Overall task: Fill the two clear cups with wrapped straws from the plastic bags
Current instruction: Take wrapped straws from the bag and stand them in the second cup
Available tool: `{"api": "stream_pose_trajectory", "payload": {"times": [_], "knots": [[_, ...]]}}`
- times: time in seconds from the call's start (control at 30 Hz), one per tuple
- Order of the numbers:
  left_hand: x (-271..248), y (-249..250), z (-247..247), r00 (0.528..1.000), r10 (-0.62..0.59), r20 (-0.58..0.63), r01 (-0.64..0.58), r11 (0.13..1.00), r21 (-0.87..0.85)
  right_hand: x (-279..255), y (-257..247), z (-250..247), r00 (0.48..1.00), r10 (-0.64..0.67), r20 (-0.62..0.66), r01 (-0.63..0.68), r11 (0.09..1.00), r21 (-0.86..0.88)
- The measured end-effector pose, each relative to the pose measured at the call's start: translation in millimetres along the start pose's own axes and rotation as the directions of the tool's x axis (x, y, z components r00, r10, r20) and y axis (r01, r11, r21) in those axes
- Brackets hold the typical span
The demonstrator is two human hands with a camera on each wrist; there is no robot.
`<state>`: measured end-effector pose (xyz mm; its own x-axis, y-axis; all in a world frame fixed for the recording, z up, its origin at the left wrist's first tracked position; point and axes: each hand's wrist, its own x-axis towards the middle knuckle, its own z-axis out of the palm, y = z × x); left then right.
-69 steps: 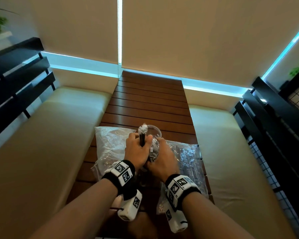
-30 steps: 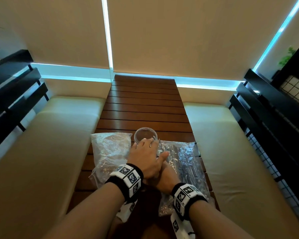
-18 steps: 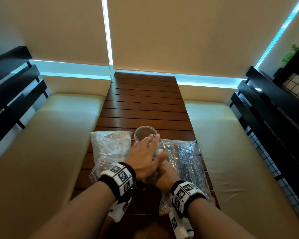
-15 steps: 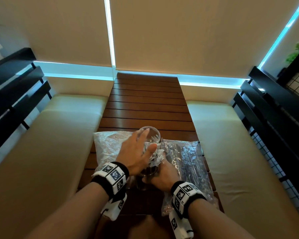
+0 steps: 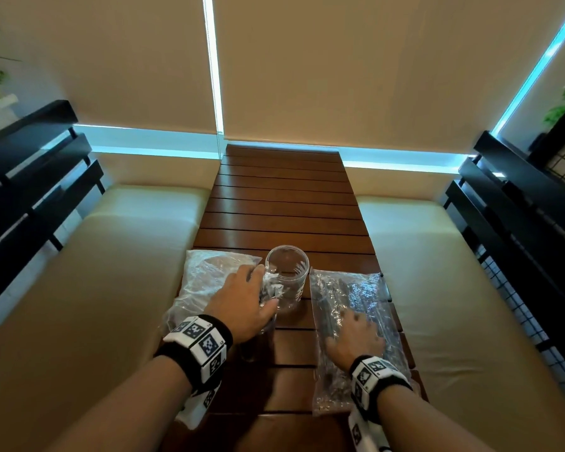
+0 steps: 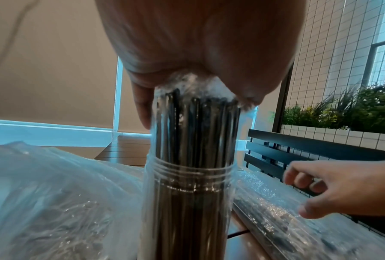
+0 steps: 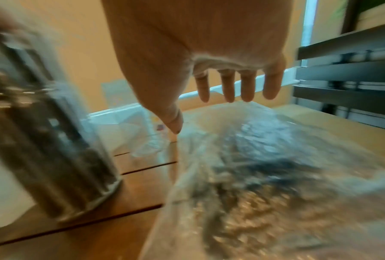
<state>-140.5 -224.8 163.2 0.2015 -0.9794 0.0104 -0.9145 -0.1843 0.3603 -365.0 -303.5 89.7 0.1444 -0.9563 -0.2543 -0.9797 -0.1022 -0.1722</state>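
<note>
A clear cup (image 6: 187,202) packed with black wrapped straws (image 6: 193,133) stands on the table's near middle. My left hand (image 5: 261,288) lies on top of it, palm on the wrapper ends, one finger and the thumb down either side of the bundle. Just behind it stands a second clear cup (image 5: 286,275), empty. A plastic bag (image 5: 203,282) lies to the left, another bag of straws (image 5: 349,305) to the right. My right hand (image 5: 353,324) hovers over the right bag, fingers spread and holding nothing. The right wrist view is blurred.
The slatted wooden table (image 5: 284,207) runs away from me between two cream bench cushions (image 5: 111,272). Black slatted backrests (image 5: 30,177) flank both sides, with a wire grid and plants (image 6: 353,109) to the right.
My right hand has let go of the filled cup and moved right over the right bag. My left hand stays on top of the straws.
</note>
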Motion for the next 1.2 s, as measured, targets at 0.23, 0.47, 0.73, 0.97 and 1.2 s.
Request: {"api": "stream_pose_trajectory", "payload": {"times": [0.23,0.47,0.73,0.97,1.2], "knots": [[0.0,-0.5,0.9,0.998,-0.058,-0.013,0.058,0.998,0.029,-2.0,74.4,15.7,0.926,0.143,0.348,-0.155,0.988,0.007],[-0.8,31.9,-13.7,0.933,0.143,-0.331,-0.087,0.980,0.179,-6.1,88.7,28.7,0.990,-0.095,0.104,0.107,0.988,-0.114],[-8.4,103.5,4.4,0.928,0.352,0.122,-0.372,0.862,0.344,11.7,80.4,-24.9,0.981,-0.149,-0.124,0.174,0.958,0.228],[11.0,148.9,42.0,0.935,0.085,0.345,-0.136,0.983,0.126,20.0,59.5,-103.3,0.962,-0.067,-0.266,0.175,0.897,0.406],[52.8,167.2,50.4,0.970,-0.215,0.110,0.240,0.908,-0.343,13.9,57.9,-110.7,0.961,-0.115,-0.251,0.256,0.717,0.649]]}}
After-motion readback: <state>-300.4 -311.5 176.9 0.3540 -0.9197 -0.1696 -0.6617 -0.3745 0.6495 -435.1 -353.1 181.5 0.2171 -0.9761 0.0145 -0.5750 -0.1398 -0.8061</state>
